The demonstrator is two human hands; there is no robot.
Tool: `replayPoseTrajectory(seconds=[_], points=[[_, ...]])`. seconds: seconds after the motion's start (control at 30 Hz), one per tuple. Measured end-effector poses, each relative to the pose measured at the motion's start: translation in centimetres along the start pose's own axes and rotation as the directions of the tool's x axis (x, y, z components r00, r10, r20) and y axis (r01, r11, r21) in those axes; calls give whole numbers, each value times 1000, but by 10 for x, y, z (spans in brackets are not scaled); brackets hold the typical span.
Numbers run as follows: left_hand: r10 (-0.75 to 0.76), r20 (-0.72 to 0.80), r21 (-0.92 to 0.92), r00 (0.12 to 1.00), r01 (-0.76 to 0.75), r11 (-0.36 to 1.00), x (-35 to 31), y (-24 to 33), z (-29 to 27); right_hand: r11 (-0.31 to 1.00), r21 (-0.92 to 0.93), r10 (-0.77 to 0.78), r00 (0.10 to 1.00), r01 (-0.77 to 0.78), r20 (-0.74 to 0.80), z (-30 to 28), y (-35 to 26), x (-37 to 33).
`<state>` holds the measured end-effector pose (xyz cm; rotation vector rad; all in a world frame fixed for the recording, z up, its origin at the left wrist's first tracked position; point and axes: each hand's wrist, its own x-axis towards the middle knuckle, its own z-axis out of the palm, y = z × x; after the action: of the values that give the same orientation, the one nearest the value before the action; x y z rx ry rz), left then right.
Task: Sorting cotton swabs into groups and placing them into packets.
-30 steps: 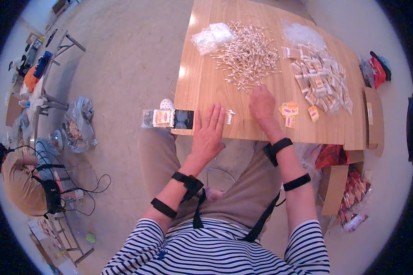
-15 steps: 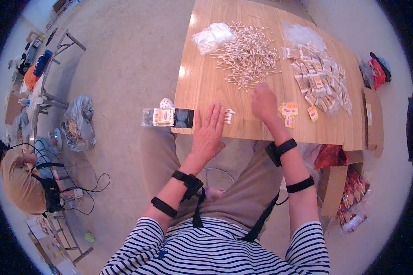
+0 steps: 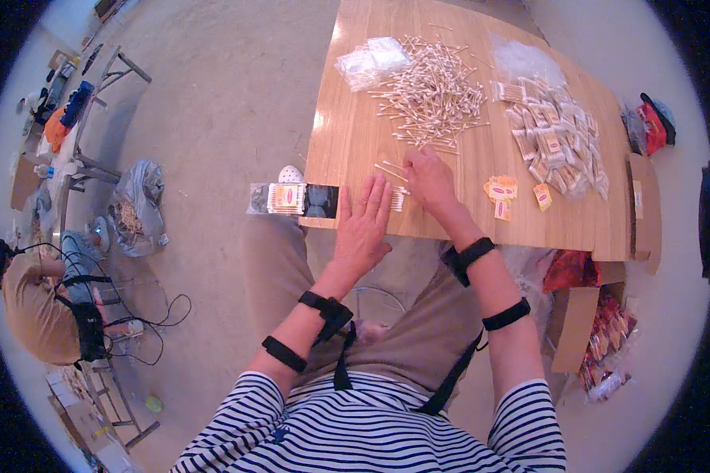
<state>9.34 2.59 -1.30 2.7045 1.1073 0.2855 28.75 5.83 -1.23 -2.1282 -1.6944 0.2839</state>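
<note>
My left hand (image 3: 363, 219) lies flat near the table's front edge, its fingers stretched out over one end of a small row of cotton swabs (image 3: 398, 200). To its right, my right hand (image 3: 429, 183) is closed in a pinch on a few cotton swabs (image 3: 388, 169), whose tips stick out to the left just above the row. Beyond the hands spreads a big loose pile of cotton swabs (image 3: 435, 94). Left of my left hand, a clear pack of swabs with a yellow card (image 3: 286, 197) juts past the table edge beside a black pad (image 3: 321, 201).
Several yellow cards (image 3: 501, 189) lie right of my right hand. Behind them is a heap of filled swab packs (image 3: 556, 142). Clear bags (image 3: 371, 63) rest at the far left of the wooden table (image 3: 347, 142). A cardboard box (image 3: 572, 323) stands at the right; another person (image 3: 43, 307) sits at left.
My right hand has come from the pile's near edge leftward and nearer to the row, now with a few cotton swabs showing in its fingers. My left hand has stayed nearly in place.
</note>
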Motion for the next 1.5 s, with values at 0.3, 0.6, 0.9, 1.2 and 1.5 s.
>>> replayPoseTrajectory(seconds=[0.3,0.6,0.9,1.2,1.5], points=[[-5,3,13,1000,5,1000,2,1,1,992,2,-127,992,127,4,19,-2,-18],[-1,12,15,1000,1,1000,1,-1,0,974,-135,148,962,-182,-230,3,5,3],[2,-1,20,1000,-2,1000,1,-1,2,987,-127,-86,993,96,83,0,4,-1],[3,-10,26,1000,-3,1000,2,-1,3,974,-173,-137,989,146,62,2,8,-13],[1,4,45,1000,-1,999,2,-1,5,967,-103,203,948,-234,-247,-8,56,23]])
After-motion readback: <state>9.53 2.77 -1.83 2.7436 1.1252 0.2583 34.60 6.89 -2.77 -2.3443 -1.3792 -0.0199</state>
